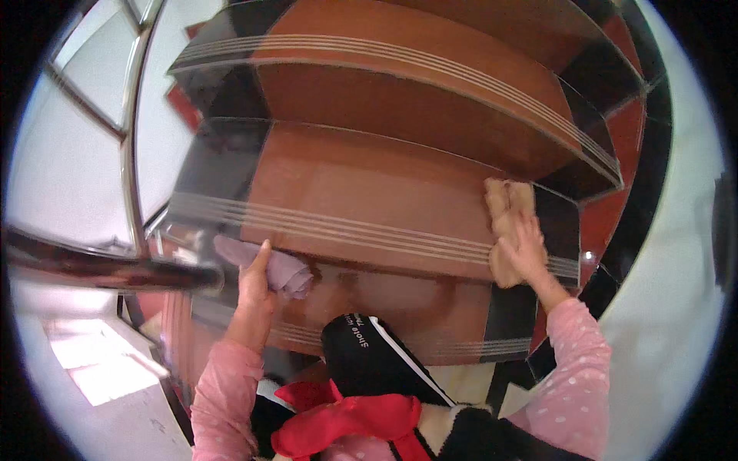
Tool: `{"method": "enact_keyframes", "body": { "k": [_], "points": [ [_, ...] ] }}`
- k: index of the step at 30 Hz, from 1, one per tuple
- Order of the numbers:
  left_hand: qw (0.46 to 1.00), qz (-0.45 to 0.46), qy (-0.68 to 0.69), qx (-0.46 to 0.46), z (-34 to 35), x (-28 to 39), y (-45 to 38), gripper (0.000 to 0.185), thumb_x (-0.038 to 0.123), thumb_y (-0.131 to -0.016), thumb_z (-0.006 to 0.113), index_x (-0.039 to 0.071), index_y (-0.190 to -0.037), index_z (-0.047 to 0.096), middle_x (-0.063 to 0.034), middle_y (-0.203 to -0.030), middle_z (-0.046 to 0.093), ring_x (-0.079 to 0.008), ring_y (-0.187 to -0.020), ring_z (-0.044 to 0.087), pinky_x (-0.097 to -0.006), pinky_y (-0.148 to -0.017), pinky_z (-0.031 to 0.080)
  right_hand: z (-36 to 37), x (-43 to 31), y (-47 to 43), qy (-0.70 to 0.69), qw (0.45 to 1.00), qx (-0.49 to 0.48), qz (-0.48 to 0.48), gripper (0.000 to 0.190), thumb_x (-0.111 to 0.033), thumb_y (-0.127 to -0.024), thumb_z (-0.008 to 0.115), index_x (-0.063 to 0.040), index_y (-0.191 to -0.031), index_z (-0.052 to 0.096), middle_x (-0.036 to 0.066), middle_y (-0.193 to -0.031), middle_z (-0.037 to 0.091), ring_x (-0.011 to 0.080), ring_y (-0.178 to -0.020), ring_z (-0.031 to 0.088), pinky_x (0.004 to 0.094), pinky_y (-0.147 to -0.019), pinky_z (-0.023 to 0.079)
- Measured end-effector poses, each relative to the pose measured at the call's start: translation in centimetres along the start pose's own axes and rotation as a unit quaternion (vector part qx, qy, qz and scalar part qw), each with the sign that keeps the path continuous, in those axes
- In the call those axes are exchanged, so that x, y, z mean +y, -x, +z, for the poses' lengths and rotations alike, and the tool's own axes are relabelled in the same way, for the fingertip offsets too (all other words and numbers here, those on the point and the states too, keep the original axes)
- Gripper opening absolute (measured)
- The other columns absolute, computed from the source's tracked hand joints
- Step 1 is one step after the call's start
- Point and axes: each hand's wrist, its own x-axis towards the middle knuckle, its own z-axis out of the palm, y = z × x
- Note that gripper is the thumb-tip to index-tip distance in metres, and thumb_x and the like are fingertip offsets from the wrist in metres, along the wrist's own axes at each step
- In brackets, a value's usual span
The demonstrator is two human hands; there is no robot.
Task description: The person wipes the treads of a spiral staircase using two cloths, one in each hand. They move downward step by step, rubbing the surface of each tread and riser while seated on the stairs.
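Observation:
A folded mauve cloth [288, 275] is gripped in my left hand [255, 288], held in front of the lower stair riser at the left. My right hand [523, 245] lies flat with its palm on a tan cloth [510, 201]. That cloth is spread on the right part of a stair tread [369, 190], reaching from near the riser to the striped nosing. The tread is reddish-brown tile with black tile at both ends. Part of the tan cloth is hidden beneath my fingers.
Further steps [403, 34] rise ahead, each edged with pale anti-slip lines. On the left stand a metal railing [132, 138] and a thick dark handrail [115, 268]. A white wall [686, 242] with black and red tile skirting [611, 225] borders the right side. My knee [369, 357] is above the lower step.

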Motion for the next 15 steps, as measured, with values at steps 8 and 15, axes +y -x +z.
{"method": "enact_keyframes", "body": {
  "k": [8, 15],
  "points": [
    [0.992, 0.108, -0.025, 0.062, -3.6, 2.6, 4.6, 0.04, 0.015, -0.091, 0.066, 0.003, -0.125, 0.049, -0.0142, -0.107, 0.066, -0.0287, -0.092, 0.068, -0.0424, -0.082, 0.058, -2.0, -25.6, -15.6, -0.084, 0.857, -0.044, -0.506, 0.074, -0.044, -0.083, 0.068, -0.018, -0.147, 0.042, 0.014, -0.158, 0.025, 0.0412, -0.145, 0.019, 0.0575, -0.114, 0.024],
    [0.97, 0.136, 0.094, 0.179, -4.9, -1.8, 8.8, 0.045, 0.012, -0.087, 0.071, 0.006, -0.125, 0.048, -0.0103, -0.11, 0.062, -0.026, -0.102, 0.062, -0.0442, -0.087, 0.053, 1.1, -33.9, -23.2, -0.08, 0.793, 0.008, -0.603, 0.072, -0.045, -0.084, 0.064, -0.016, -0.146, 0.043, 0.015, -0.155, 0.03, 0.0397, -0.145, 0.022, 0.0543, -0.115, 0.022]
  ]
}}
